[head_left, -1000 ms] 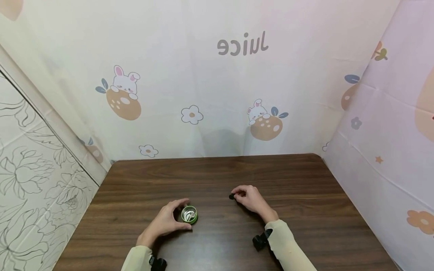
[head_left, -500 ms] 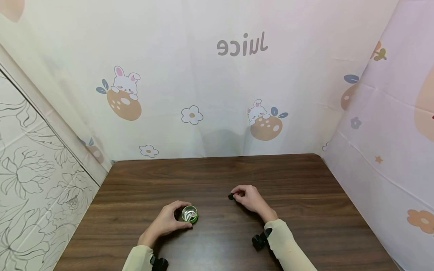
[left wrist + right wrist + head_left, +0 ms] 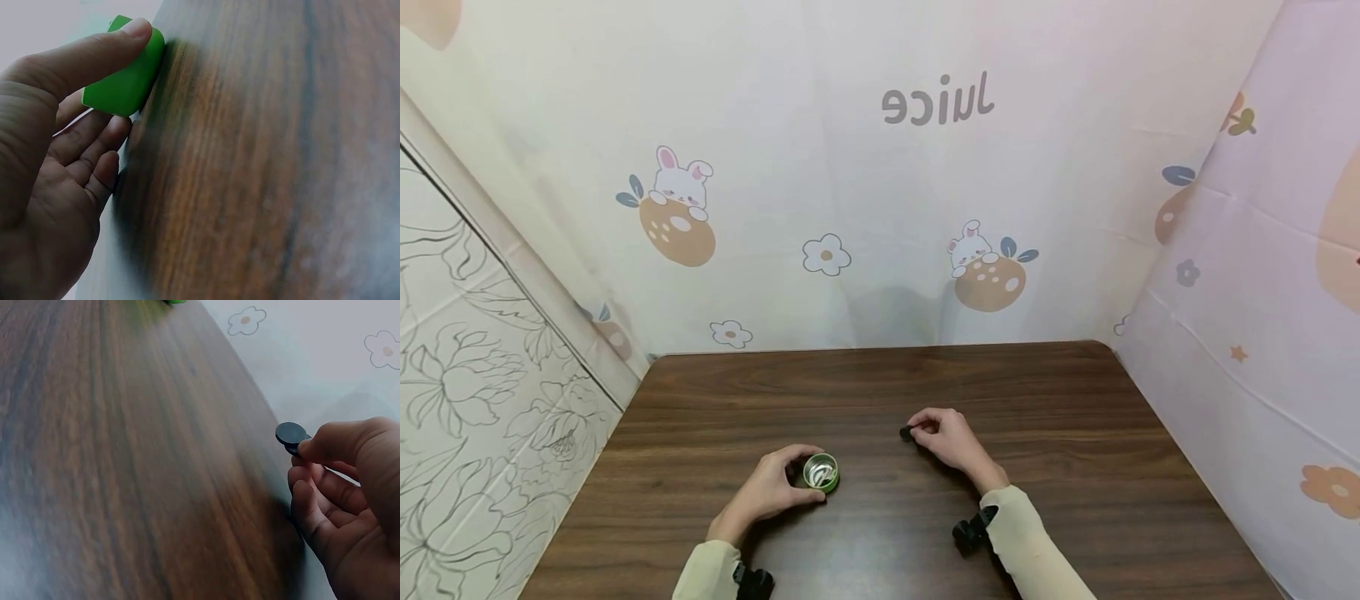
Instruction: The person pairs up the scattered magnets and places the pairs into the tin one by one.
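My left hand (image 3: 766,486) grips a small round green tin (image 3: 821,472) from its left side, thumb in front and fingers behind. The tin stands upright on the table with a silvery inside; shiny metallic bits show in it, too small to name. In the left wrist view the thumb lies along the green wall (image 3: 122,87). To the right and farther back, my right hand (image 3: 953,439) pinches a small black piece (image 3: 906,433) between thumb and fingertips. Seen from the right wrist, it has flat round discs (image 3: 291,434), one above another.
A dark wood-grain table (image 3: 880,550) lies under both hands. Behind it hangs a pale curtain (image 3: 895,183) printed with rabbits and flowers, and more cloth borders both sides. Black wrist cameras (image 3: 972,533) are strapped over the pale sleeves.
My left fingers have closed in on the green tin, which has barely moved. My right hand has shifted slightly left with the black piece.
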The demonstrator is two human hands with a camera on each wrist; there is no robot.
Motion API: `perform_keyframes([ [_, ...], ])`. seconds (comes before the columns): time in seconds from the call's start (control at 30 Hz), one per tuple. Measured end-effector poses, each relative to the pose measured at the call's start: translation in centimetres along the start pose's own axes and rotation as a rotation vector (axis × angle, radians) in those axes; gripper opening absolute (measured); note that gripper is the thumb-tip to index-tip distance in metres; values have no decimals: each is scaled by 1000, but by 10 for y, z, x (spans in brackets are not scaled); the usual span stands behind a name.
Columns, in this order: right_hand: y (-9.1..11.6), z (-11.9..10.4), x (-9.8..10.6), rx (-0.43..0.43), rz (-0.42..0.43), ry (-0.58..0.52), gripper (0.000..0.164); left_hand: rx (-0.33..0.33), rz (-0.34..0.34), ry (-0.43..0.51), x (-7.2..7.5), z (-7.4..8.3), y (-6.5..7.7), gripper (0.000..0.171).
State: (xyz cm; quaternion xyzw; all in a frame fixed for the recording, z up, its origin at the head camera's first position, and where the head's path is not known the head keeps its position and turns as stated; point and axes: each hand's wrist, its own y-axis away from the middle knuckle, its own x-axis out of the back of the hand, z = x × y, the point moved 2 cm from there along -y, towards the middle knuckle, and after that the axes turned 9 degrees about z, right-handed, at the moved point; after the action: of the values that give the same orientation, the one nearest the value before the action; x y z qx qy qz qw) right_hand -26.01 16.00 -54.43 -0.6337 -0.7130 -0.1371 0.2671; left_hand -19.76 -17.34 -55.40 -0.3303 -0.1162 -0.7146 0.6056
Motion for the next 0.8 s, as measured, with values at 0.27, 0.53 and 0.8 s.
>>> perform_keyframes([
  [0.27,-2,-9,-7,12,1,-18,10,-5,-4,9,1,1,0,58],
  [0.53,-10,-24,-13,45,-20,-35,9,-3,-16,13,0,0,-1,57],
  [0.8,-17,-41,-20,75,-40,-49,8,12,-11,34,-1,-1,0,56],
])
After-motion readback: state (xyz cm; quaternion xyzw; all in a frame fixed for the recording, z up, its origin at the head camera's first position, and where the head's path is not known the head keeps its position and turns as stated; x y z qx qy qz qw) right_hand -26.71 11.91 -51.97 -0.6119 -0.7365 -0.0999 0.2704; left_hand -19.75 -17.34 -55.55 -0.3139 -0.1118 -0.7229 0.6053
